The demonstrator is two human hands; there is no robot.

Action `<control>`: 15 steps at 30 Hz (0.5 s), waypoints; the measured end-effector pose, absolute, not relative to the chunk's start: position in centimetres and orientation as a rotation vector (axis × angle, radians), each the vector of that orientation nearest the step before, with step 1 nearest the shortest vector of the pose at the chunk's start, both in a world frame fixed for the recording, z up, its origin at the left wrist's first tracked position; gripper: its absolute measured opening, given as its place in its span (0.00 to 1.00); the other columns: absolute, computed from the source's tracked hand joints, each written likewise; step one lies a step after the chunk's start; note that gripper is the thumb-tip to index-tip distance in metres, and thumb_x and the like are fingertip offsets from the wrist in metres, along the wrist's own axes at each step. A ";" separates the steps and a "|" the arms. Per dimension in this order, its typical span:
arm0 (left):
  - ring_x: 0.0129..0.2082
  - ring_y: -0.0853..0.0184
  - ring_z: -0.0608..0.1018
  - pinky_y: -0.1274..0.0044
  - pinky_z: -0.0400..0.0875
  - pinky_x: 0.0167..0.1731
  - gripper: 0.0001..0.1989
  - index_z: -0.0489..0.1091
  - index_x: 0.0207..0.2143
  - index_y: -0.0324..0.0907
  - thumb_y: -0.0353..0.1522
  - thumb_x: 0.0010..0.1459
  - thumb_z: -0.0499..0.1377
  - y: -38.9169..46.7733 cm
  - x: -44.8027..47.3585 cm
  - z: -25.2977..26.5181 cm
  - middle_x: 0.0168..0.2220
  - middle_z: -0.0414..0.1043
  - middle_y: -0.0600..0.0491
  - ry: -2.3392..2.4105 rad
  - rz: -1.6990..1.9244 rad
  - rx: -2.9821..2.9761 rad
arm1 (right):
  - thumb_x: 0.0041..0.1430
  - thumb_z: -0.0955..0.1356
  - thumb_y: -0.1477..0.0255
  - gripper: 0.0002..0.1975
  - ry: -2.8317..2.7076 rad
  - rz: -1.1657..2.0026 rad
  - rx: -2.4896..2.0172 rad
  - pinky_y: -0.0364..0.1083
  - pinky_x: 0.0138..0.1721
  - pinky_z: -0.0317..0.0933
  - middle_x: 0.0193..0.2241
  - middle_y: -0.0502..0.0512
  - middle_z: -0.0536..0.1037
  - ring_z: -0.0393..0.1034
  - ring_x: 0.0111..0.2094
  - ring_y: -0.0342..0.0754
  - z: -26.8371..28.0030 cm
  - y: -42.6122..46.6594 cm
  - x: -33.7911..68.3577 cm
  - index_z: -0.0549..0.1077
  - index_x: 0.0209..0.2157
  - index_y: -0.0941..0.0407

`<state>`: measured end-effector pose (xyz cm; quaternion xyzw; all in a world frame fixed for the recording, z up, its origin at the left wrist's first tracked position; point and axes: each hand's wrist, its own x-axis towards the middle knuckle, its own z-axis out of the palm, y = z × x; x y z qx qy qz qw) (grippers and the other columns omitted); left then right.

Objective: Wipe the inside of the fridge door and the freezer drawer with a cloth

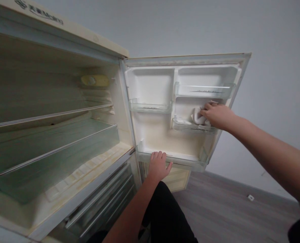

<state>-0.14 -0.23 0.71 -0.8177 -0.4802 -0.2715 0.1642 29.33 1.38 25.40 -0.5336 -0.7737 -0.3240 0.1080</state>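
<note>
An old cream fridge stands open, its upper door (187,60) swung out to the right. My right hand (217,114) presses a white cloth (197,116) into the small right-hand door bin (190,127). My left hand (158,165) grips the front rim of the bottom door shelf (185,161), fingers curled over its edge. All the door bins look bare apart from the cloth.
The fridge's inside (51,135) on the left has glass shelves and a yellowish lamp housing (94,80). Freezer drawers (101,206) show below. A grey wall stands behind, wood-look floor (223,209) at lower right with a small white object (251,197) on it.
</note>
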 end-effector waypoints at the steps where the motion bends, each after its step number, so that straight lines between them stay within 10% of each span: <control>1: 0.46 0.52 0.71 0.60 0.64 0.52 0.16 0.69 0.44 0.42 0.45 0.62 0.60 -0.2 -0.1 0.7 0.41 0.71 0.45 -1.370 -0.769 -2.328 | 0.50 0.67 0.82 0.13 -2.301 -0.895 -1.581 0.58 0.44 0.62 0.38 0.65 0.76 0.71 0.40 0.59 25.4 1.4 29.2 0.79 0.37 0.60; 15: 0.45 0.52 0.72 0.61 0.66 0.52 0.18 0.71 0.43 0.39 0.45 0.62 0.61 -0.4 -0.5 0.8 0.41 0.72 0.45 -1.377 -0.745 -2.328 | 0.56 0.62 0.83 0.18 -2.451 -0.892 -1.344 0.48 0.38 0.54 0.46 0.63 0.76 0.69 0.42 0.54 23.1 -4.6 19.5 0.70 0.48 0.58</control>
